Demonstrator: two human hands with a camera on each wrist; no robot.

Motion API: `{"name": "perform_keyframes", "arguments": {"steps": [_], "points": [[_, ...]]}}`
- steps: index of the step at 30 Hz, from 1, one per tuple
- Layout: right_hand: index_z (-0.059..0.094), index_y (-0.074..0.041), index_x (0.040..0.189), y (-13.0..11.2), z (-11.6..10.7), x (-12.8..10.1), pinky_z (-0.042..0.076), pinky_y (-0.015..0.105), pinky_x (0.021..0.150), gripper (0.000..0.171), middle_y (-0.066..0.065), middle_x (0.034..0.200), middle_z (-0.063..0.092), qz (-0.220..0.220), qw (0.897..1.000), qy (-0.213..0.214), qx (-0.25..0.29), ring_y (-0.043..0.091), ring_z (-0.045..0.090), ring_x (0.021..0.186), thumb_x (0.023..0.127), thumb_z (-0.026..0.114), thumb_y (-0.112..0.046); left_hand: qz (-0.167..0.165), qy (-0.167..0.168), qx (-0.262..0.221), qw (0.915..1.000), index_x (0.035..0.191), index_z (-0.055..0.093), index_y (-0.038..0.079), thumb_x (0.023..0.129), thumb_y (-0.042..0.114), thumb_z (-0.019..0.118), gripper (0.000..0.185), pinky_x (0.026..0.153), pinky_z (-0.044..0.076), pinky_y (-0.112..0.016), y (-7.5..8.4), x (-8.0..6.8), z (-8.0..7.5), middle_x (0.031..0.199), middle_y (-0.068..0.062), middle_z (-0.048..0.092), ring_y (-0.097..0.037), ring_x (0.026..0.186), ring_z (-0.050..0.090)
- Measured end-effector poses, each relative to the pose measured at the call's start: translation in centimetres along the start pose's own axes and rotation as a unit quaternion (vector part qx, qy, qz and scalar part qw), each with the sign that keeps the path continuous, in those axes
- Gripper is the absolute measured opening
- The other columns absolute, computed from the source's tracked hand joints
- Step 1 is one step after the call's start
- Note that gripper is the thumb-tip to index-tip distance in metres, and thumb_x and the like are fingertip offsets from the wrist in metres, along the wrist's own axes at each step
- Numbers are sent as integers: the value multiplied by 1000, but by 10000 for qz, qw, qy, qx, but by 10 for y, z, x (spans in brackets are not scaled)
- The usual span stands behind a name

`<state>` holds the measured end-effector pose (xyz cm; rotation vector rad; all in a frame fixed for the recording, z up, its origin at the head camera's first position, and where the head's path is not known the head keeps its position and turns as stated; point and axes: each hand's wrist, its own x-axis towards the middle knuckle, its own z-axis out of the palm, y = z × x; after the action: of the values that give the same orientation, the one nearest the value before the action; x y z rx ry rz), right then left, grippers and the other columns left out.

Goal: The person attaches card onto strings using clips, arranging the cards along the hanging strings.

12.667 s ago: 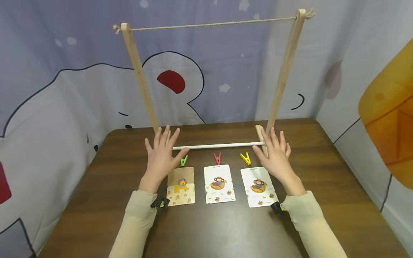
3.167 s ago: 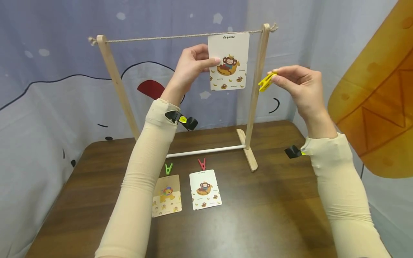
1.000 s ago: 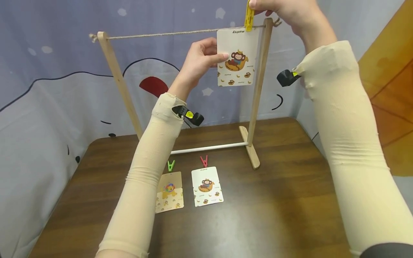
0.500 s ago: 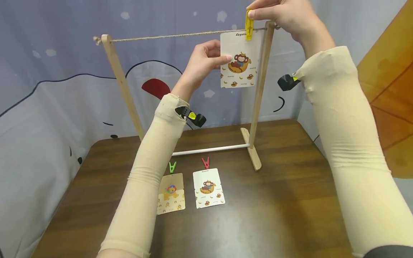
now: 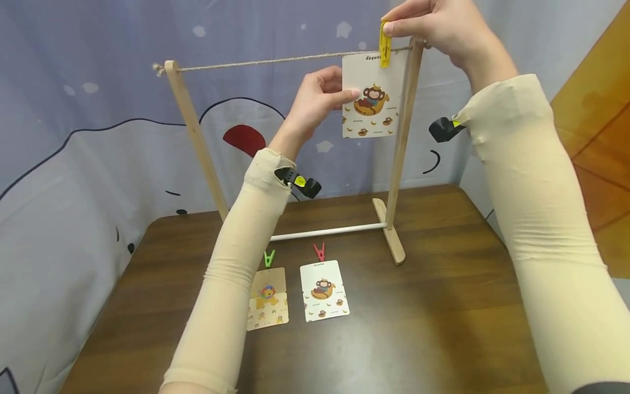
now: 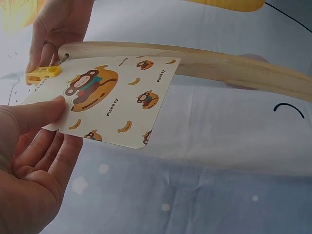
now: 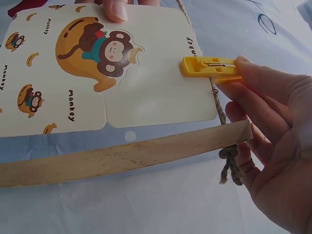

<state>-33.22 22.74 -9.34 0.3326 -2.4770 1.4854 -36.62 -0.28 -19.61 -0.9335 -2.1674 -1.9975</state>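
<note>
A monkey card [image 5: 374,93] hangs at the right end of the rope [image 5: 266,60] strung across a wooden frame [image 5: 189,126]. My left hand [image 5: 320,98] pinches the card's left edge [image 6: 53,112]. My right hand [image 5: 433,30] pinches a yellow clothespin [image 5: 384,44] that sits over the card's top edge and the rope [image 7: 214,95], beside the right post [image 5: 403,126]. In the right wrist view the clothespin [image 7: 209,68] lies across the card [image 7: 97,68].
On the brown table [image 5: 433,328] lie a lion card [image 5: 268,298] with a green clothespin [image 5: 268,258] and a second monkey card [image 5: 323,290] with a red clothespin [image 5: 320,251]. A printed cloth backdrop [image 5: 98,137] surrounds the table.
The yellow clothespin has come down onto the card's top edge at the rope. Both hands keep their holds; the view has shifted slightly.
</note>
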Motion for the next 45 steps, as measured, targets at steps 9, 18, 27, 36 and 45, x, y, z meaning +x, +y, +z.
{"name": "perform_keyframes", "arguments": {"steps": [9,18,27,36,45], "points": [[76,-17,116,0,-1,2,34,26,90,33,-5,111,70,-182,9998,-69,-78,12,52,101,86,82,-29,27,-8,-49,10000,105,69,6,87,6,78,19,78,51,-35,0,2,0,98,-8,75,-22,92,67],[75,-17,117,3,-2,1,34,27,92,34,-5,112,70,-69,9999,-63,-89,12,52,101,86,82,-30,69,-43,-97,9999,104,68,5,88,5,77,18,78,51,-36,-2,2,2,98,-9,75,-23,93,68],[75,-17,119,6,-2,1,32,29,97,35,-6,111,69,-121,9998,-166,-82,11,50,104,88,80,-30,61,-41,-49,10000,104,68,5,88,6,77,18,79,50,-35,-3,2,1,99,-8,75,-22,94,67],[74,-17,122,11,0,1,26,33,104,36,-3,100,66,-102,9996,-241,-132,10,50,105,89,78,-32,97,-67,-47,9999,103,68,5,89,7,76,17,82,49,-36,-7,1,0,99,-7,74,-22,94,66],[73,-15,123,13,2,3,33,29,95,37,-4,108,67,-336,9987,-380,26,13,54,99,90,78,-29,117,-53,-129,9998,104,68,5,88,7,77,18,85,49,-35,-9,0,-3,102,-8,73,-22,98,67]]}}
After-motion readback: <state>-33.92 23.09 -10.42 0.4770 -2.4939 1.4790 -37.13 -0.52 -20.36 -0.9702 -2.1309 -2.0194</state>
